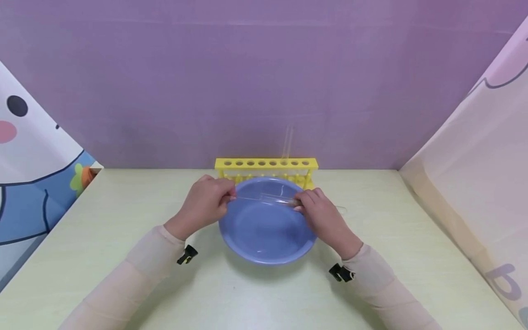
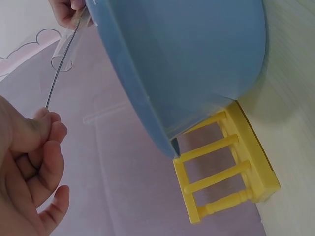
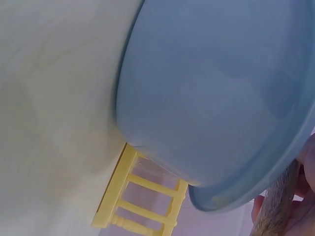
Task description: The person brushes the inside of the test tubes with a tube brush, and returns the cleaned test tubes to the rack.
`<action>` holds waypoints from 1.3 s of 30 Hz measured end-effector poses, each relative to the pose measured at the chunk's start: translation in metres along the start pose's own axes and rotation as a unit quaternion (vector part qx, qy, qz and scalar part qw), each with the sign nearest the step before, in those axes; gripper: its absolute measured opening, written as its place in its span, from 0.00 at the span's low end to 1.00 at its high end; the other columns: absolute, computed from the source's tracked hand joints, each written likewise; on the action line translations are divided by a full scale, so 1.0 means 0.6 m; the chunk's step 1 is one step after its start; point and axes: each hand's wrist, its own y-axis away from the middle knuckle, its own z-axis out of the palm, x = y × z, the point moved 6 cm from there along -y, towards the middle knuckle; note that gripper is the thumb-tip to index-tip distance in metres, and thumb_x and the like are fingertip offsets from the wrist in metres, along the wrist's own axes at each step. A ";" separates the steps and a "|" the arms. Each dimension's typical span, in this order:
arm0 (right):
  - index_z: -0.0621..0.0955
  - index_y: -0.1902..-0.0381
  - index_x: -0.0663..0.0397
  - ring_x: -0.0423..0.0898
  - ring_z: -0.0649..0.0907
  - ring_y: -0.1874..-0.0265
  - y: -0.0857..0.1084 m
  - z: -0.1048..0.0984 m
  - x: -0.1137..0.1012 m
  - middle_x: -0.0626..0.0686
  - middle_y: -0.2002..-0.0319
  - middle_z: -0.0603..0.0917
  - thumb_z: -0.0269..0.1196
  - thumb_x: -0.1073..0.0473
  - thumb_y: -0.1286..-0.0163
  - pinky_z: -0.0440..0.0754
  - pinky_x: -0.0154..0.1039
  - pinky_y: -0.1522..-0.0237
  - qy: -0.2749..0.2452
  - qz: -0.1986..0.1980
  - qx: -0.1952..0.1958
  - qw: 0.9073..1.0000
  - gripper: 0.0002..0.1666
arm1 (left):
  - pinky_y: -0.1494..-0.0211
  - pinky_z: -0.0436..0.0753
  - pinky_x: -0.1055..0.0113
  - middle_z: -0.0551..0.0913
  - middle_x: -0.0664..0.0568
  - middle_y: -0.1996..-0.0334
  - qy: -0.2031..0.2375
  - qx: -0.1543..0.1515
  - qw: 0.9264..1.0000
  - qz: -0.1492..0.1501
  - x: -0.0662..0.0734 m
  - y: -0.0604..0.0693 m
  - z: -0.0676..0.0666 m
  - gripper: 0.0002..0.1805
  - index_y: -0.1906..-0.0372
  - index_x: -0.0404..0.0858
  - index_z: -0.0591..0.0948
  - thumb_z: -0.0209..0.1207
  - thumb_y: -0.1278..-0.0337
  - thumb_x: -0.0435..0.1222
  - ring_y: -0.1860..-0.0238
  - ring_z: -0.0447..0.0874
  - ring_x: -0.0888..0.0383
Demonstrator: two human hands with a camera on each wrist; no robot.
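The brush wire (image 2: 60,69) is pinched tightly by the left hand (image 1: 206,201), at ten o'clock of the blue basin (image 1: 266,236); the clear tube (image 1: 280,200) around the wire is gripped closely by the right hand (image 1: 326,220), over the basin's one o'clock. The yellow rack (image 1: 267,167) is set at twelve. A purple letter-like mark (image 1: 505,280) is printed on the drape (image 1: 462,183) past three, unreadable.

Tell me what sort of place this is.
Probably a makeshift tabletop booth for simple science or cleaning work: a clear tube held over a blue basin, a yellow tube rack, and cartoon-printed sheeting beside the table.
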 end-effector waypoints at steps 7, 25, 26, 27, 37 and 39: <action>0.74 0.56 0.64 0.50 0.75 0.66 -0.001 -0.003 0.003 0.57 0.63 0.81 0.41 0.48 0.30 0.77 0.41 0.65 -0.017 -0.009 0.001 1.000 0.25 | 0.64 0.71 0.62 0.79 0.57 0.81 -0.002 0.011 1.000 0.015 0.000 -0.001 -0.007 0.12 0.80 0.41 0.77 0.57 0.62 0.21 0.79 0.75 0.60; 0.73 0.55 0.63 0.48 0.73 0.66 -0.003 0.002 0.005 0.55 0.63 0.80 0.61 0.62 0.38 0.76 0.39 0.65 -0.044 -0.014 -0.017 0.999 0.16 | 0.63 0.70 0.63 0.80 0.57 0.80 -0.033 0.027 0.998 0.045 -0.006 0.010 -0.017 0.11 0.79 0.42 0.77 0.58 0.63 0.21 0.78 0.75 0.61; 0.73 0.55 0.63 0.48 0.73 0.66 -0.003 0.002 0.006 0.55 0.63 0.80 0.62 0.62 0.38 0.76 0.39 0.65 -0.045 -0.012 -0.020 0.999 0.16 | 0.63 0.70 0.63 0.80 0.57 0.80 -0.032 0.028 0.998 0.046 -0.007 0.011 -0.018 0.12 0.79 0.42 0.77 0.58 0.63 0.21 0.78 0.75 0.61; 0.73 0.55 0.63 0.48 0.73 0.66 -0.003 0.003 0.006 0.55 0.63 0.80 0.62 0.63 0.39 0.76 0.39 0.65 -0.047 -0.009 -0.023 0.999 0.16 | 0.63 0.70 0.63 0.80 0.57 0.80 -0.031 0.030 0.998 0.047 -0.007 0.012 -0.018 0.12 0.79 0.42 0.77 0.57 0.63 0.21 0.78 0.75 0.61; 0.73 0.55 0.62 0.46 0.73 0.65 -0.002 0.001 0.004 0.54 0.63 0.80 0.64 0.64 0.40 0.77 0.38 0.66 -0.063 -0.004 -0.028 0.998 0.16 | 0.63 0.71 0.63 0.79 0.57 0.80 -0.028 0.045 0.997 0.062 -0.006 0.018 -0.029 0.11 0.79 0.41 0.76 0.59 0.59 0.22 0.78 0.76 0.61; 0.74 0.55 0.62 0.46 0.73 0.65 -0.002 0.001 0.003 0.54 0.63 0.80 0.63 0.64 0.39 0.77 0.38 0.66 -0.065 -0.005 -0.029 0.997 0.16 | 0.64 0.71 0.63 0.79 0.57 0.81 -0.027 0.048 0.996 0.064 -0.008 0.021 -0.030 0.10 0.79 0.41 0.76 0.60 0.58 0.23 0.78 0.76 0.61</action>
